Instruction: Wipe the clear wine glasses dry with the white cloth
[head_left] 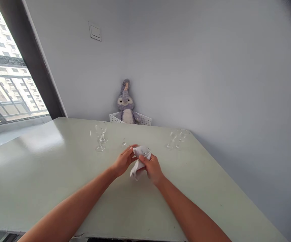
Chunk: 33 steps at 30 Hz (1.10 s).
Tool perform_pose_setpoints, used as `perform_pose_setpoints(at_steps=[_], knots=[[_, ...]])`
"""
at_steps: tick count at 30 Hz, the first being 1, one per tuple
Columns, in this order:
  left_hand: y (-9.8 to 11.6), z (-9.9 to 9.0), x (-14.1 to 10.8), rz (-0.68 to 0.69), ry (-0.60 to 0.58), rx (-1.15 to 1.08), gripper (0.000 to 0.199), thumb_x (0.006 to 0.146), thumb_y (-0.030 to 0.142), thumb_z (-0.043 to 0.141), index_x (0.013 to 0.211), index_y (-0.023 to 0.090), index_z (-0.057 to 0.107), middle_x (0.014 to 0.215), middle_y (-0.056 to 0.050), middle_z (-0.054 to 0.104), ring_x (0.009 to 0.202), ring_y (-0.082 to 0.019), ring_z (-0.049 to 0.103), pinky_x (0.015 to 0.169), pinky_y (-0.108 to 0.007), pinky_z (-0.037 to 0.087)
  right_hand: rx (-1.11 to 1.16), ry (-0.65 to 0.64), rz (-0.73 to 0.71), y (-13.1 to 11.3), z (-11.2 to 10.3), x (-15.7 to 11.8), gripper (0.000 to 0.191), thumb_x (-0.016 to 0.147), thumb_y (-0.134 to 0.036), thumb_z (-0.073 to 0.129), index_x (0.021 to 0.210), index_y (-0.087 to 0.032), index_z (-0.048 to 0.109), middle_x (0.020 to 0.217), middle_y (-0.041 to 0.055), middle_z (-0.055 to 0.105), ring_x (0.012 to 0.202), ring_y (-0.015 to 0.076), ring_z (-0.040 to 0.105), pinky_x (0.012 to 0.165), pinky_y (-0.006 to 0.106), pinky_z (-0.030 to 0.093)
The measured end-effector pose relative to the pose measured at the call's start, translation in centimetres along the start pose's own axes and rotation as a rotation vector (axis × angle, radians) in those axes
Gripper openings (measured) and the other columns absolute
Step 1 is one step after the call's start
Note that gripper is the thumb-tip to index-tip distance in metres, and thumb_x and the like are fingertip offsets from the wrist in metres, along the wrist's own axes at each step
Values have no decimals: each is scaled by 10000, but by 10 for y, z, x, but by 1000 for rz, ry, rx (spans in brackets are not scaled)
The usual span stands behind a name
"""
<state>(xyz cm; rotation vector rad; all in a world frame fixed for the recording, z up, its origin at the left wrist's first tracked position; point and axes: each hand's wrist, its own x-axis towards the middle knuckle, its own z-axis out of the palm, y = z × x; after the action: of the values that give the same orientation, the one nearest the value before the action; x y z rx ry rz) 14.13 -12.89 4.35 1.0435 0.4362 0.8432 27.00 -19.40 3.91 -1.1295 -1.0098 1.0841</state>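
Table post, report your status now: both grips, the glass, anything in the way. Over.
Left grip on glass; right grip holding white cloth against it. Left glasses and right glasses standing clear of both grips.

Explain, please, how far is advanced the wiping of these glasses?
In hand: one glass, held by the left hand, with the white cloth in the right hand at its bowl. The left pair of glasses and the right pair stand on the table; one is perhaps done, the other remaining, but nothing visible tells which.

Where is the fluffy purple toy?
In the head view, the purple toy sits in a white basket by the far edge of the table, a bit left of centre.
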Motion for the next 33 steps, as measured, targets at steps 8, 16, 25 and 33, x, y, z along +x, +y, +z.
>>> perform_pose_setpoints(at_steps=[8, 16, 25, 33], knots=[[8, -6, 0, -31, 101, 193, 325, 718, 435, 598, 874, 151, 628, 822, -52, 625, 775, -160, 578, 793, -346, 452, 166, -38, 71, 1, 3, -1, 274, 641, -388, 670, 786, -166, 604, 571, -26, 525, 501, 112, 477, 476, 243, 433], [-5, -7, 3, 70, 78, 47, 318, 749, 341, 590, 1043, 218, 586, 1201, -52, 529, 1101, -192, 466, 925, -317, 364, 315, 77, 162, -4, 4, 2, 261, 599, -358, 690, 762, -175, 599, 548, -41, 508, 475, 109, 464, 444, 236, 425], [6, -11, 5, 64, 152, 71, 228, 685, 340, 654, 823, 162, 617, 914, -56, 622, 797, -153, 560, 755, -311, 454, 174, -17, 65, -3, 7, -4, 269, 580, -325, 714, 751, -158, 590, 553, -48, 486, 500, 96, 428, 471, 230, 401], [6, -4, 1, 133, 84, 76, 318, 737, 348, 601, 1020, 203, 599, 1116, -63, 567, 1001, -176, 510, 876, -304, 395, 366, 31, 163, -3, 4, 2, 248, 616, -365, 671, 736, -172, 572, 535, -40, 480, 464, 103, 429, 447, 235, 392]])
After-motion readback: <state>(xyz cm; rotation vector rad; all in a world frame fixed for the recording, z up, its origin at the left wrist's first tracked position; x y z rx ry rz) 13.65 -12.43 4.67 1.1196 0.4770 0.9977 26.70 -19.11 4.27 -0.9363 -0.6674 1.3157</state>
